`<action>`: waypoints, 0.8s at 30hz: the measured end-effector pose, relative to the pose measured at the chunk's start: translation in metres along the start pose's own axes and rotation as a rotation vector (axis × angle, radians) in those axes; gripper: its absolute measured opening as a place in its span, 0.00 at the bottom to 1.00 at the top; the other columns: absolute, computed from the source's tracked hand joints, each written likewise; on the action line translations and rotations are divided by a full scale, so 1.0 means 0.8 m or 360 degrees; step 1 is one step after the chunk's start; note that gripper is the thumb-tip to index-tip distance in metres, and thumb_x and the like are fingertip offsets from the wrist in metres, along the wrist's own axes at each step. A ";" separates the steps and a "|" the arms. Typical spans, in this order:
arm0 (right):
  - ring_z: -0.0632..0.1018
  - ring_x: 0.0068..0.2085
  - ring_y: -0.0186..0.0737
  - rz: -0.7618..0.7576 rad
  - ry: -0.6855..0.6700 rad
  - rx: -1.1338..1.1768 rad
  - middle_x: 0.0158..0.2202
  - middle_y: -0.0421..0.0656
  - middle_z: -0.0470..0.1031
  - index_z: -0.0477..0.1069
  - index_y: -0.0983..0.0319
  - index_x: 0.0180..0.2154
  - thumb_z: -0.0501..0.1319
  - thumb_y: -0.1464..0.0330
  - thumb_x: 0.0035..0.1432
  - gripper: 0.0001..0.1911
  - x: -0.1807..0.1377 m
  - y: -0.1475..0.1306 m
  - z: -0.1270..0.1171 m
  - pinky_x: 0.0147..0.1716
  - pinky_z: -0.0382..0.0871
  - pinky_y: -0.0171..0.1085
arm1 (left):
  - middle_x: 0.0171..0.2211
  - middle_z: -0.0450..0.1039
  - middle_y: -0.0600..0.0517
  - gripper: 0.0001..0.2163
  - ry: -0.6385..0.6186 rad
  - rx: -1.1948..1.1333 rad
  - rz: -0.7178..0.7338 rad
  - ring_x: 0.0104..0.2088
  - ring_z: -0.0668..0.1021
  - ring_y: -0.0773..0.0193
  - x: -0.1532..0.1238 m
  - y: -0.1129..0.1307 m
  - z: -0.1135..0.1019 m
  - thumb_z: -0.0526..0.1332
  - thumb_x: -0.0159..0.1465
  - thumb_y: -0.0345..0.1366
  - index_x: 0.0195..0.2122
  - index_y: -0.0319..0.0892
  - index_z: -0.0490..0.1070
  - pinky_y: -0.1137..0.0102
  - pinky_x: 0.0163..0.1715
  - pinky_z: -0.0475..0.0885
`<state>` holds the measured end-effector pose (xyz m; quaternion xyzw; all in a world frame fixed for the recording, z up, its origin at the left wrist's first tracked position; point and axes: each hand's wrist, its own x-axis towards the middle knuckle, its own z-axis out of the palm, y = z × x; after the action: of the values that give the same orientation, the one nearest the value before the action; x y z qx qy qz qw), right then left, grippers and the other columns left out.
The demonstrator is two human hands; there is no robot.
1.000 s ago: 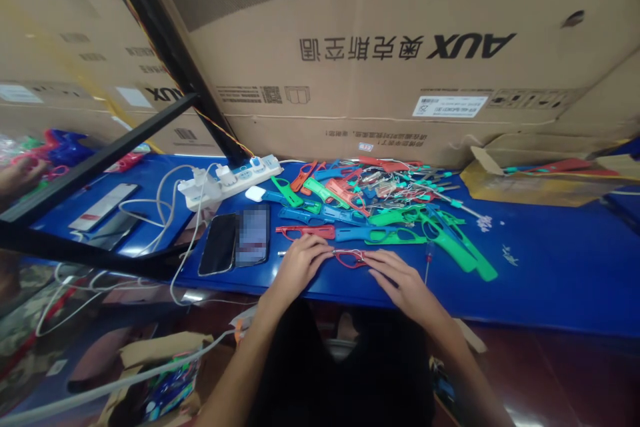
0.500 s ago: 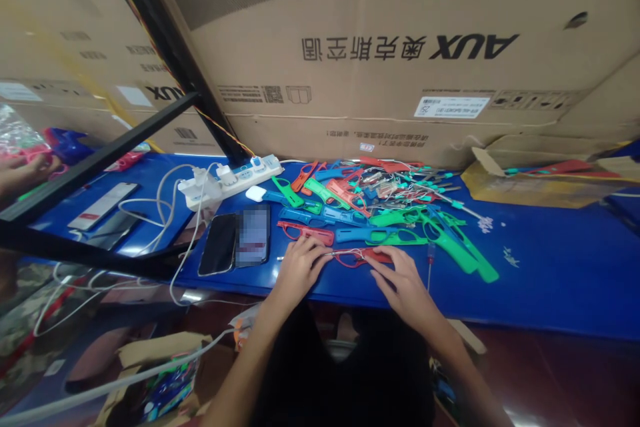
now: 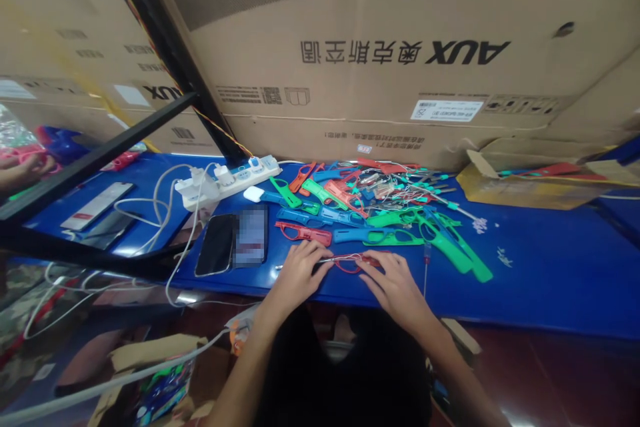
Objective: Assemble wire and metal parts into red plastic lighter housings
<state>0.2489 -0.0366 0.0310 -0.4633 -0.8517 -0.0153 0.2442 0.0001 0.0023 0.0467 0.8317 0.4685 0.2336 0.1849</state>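
Observation:
At the table's front edge, both hands grip a red lighter casing with thin white wires along it. My left hand is closed on its left end, where a slim metal part shows at the fingertips. The fingers of my right hand pinch the right end, covering much of it. Just beyond the hands lie a pinkish-red casing and a blue casing. Green casings rest to the right. A thin screwdriver lies beside my right hand.
Behind is a heap of wired lighter parts. Two phones and a power strip with cables are on the left. A carton stands at right, large AUX boxes behind. Beyond a black frame is another person's hand.
The view has shifted slightly. My right hand has moved a little left along the red casing, its fingers covering more of it. Both hands still hold it.

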 end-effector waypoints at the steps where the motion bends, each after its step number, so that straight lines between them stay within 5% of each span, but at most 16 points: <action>1: 0.76 0.53 0.49 -0.0008 -0.0002 -0.0010 0.55 0.52 0.75 0.73 0.59 0.57 0.55 0.68 0.72 0.15 0.000 0.000 0.000 0.51 0.68 0.50 | 0.46 0.78 0.51 0.06 -0.0006 0.0015 0.0020 0.49 0.77 0.58 0.001 0.002 0.000 0.60 0.72 0.39 0.47 0.46 0.75 0.62 0.47 0.65; 11: 0.76 0.54 0.48 0.0005 0.0065 0.0157 0.55 0.53 0.74 0.73 0.60 0.57 0.54 0.70 0.72 0.16 -0.005 0.003 0.003 0.52 0.72 0.48 | 0.45 0.77 0.49 0.08 -0.0067 0.0265 0.0313 0.46 0.76 0.55 0.039 0.029 0.022 0.58 0.73 0.37 0.48 0.43 0.74 0.60 0.46 0.67; 24: 0.76 0.53 0.49 0.0067 0.0043 0.0145 0.54 0.53 0.73 0.69 0.59 0.61 0.54 0.69 0.72 0.19 -0.005 0.001 0.004 0.53 0.73 0.50 | 0.43 0.79 0.49 0.09 -0.0052 0.0172 0.0301 0.44 0.77 0.57 0.043 0.021 0.034 0.56 0.74 0.36 0.46 0.43 0.77 0.62 0.46 0.68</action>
<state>0.2504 -0.0388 0.0265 -0.4694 -0.8382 0.0225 0.2767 0.0425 0.0211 0.0400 0.8848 0.3966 0.2107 0.1245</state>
